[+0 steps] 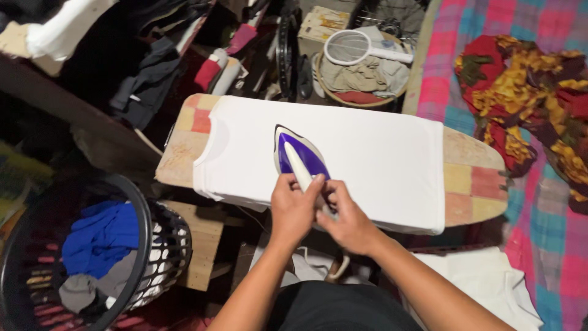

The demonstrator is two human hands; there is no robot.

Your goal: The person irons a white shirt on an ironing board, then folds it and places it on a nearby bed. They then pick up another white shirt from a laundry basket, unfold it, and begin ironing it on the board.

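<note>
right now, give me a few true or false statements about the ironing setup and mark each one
1. A purple and white iron sits on a white t-shirt spread over the ironing board. True.
2. Only the right hand touches the iron. False: the left hand and the right hand are both at the rear end of its handle.
3. The laundry basket at the person's left holds only white clothes. False: blue and grey garments lie in it.
4. A racket-shaped swatter lies on a round basket of clothes beyond the board. True.
5. The board's cover is plain white. False: it is patchwork in orange, red and yellow squares.
</note>
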